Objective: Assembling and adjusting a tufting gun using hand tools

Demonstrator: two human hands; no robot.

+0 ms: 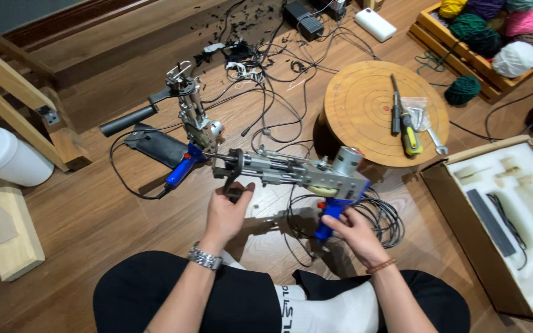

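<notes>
1. The tufting gun [297, 172] in the person's hands is held just above the wooden floor [94, 216], in front of the crossed legs. Its long axis runs nearly level, left to right across the body, with the needle end toward the left and the motor and blue grip toward the right.
2. The right hand [356, 231] is closed around the blue grip from below, so it carries the heavy end. The left hand [226, 213] is at the front end, fingers curled about a dark part under the nose. How tightly it pinches I cannot tell.
3. Both hands touch the gun; the left is nearer the working tip, the right nearer the cable that drops to a black coil on the floor.
4. A second tufting gun [186, 120] lies just beyond the needle end, upright on the floor, with a long black handle pointing left.
5. Farther out, a round wooden stool [365, 98] carries two screwdrivers [402, 120], a small wrench and a clear bag.
6. To the right, an open cardboard box [464, 222] holds white foam packing, a dark flat bar and a thin cord; its moulded hollows look mostly vacant.
7. At the top right, a wooden crate [427, 28] holds balls of yarn, and one dark green ball [462, 90] lies outside it on the floor.
</notes>
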